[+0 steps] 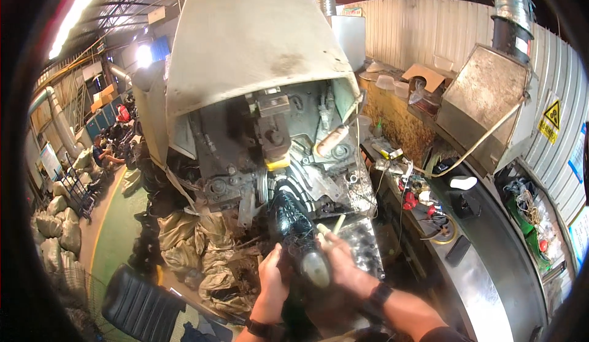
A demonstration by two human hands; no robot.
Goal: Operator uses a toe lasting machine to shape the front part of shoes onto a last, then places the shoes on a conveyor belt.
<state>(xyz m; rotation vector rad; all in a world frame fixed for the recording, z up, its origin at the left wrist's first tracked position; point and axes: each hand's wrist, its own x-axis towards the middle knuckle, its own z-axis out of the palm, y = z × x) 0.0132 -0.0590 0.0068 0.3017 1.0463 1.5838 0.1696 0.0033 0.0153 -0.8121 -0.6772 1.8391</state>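
A black, shiny boot-like form sticks out toward me from the middle of a large grey machine, under a yellow part. My left hand grips its lower left side. My right hand holds its lower right side near a rounded grey end; a pale stick-like tool shows above the right hand's fingers. Both wrists wear dark bands.
A cluttered bench runs along the right with red knobs, cables and a black device. A metal box with a duct stands behind it. Crumpled sacks lie below the machine, and a black seat at lower left. A person sits far left.
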